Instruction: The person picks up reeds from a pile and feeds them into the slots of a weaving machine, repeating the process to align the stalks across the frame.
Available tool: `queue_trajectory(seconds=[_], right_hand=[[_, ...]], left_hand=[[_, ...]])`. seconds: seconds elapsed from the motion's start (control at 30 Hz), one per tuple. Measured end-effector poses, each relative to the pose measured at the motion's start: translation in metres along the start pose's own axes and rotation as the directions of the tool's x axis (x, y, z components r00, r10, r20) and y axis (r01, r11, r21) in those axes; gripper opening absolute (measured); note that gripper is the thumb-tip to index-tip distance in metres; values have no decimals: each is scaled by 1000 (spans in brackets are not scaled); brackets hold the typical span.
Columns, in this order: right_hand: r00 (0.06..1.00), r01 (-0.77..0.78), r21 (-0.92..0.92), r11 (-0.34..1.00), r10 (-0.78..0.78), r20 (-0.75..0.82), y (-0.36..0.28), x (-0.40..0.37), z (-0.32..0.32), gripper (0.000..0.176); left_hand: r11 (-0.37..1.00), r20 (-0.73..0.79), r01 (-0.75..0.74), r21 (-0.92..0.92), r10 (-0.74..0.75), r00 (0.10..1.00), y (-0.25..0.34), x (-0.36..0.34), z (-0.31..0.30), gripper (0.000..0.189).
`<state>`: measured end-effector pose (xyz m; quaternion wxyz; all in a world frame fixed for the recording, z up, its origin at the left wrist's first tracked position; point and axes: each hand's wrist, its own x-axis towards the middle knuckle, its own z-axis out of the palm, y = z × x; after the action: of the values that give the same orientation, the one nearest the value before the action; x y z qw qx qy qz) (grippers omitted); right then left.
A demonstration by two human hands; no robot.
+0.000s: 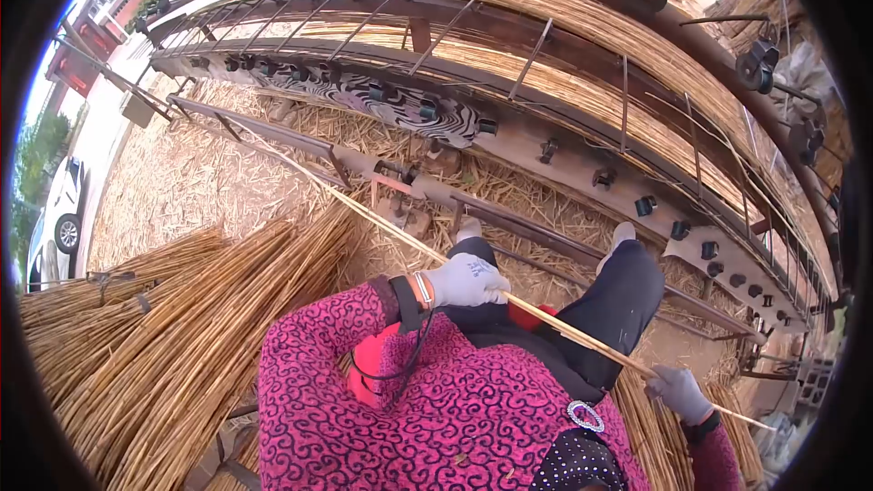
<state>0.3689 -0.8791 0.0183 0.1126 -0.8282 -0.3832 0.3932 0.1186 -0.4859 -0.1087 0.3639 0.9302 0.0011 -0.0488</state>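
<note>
A few long, pale reed stalks [582, 336] run slantwise across my lap, from the metal frame at upper left to past my right side. My left hand [468, 282], in a grey work glove, is closed around them in front of my body. Farther along, toward the lower right, my gloved right hand [680, 395] has its fingers wrapped around the same stalks, whose thin ends stick out beyond it. A big bundle of reeds [155, 355] lies at my left, and more reeds [650, 423] lie by my right side.
Before me stands a long metal rack [518, 82] with upright rods, black clips and reeds laid along it. A zebra-striped cloth [391, 109] hangs on its front. A low metal rail [546, 241] crosses near my feet. Broken straw [195, 164] covers the ground; a white car [59, 227] stands far left.
</note>
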Motion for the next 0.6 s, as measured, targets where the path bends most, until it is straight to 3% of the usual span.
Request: queue_trajectory(seconds=[0.07,0.13,0.2,0.27,0.3,0.37,0.43,0.5,0.6], right_hand=[[1000,-10,26,1000,10,16,-8,6,1,19],[992,-6,-67,998,-2,-122,-16,18,0,20],[965,123,-188,974,-162,-207,-32,30,-6,21],[874,276,-360,891,-389,-292,-38,34,-16,26],[867,251,-381,890,-381,-320,-35,37,-23,23],[787,196,-537,820,-459,-413,-11,58,-31,22],[715,154,-567,809,-488,-501,-24,68,-41,21],[552,228,-597,769,-607,-571,-51,81,-46,17],[595,203,-584,786,-573,-564,-88,105,-62,16]], left_hand=[[981,-21,23,195,-19,1000,6,-8,-13,22],[971,-229,24,237,31,973,8,-16,-33,24],[937,-309,29,347,85,947,7,-27,-51,24],[936,-388,23,352,124,913,11,-40,-74,23],[908,-371,107,404,55,927,17,-45,-96,19],[888,-505,127,442,130,853,-3,-66,-123,18],[872,-509,182,455,87,856,10,-81,-152,21],[862,-499,190,470,82,863,17,-88,-168,23],[849,-572,243,469,83,816,34,-83,-175,28]])
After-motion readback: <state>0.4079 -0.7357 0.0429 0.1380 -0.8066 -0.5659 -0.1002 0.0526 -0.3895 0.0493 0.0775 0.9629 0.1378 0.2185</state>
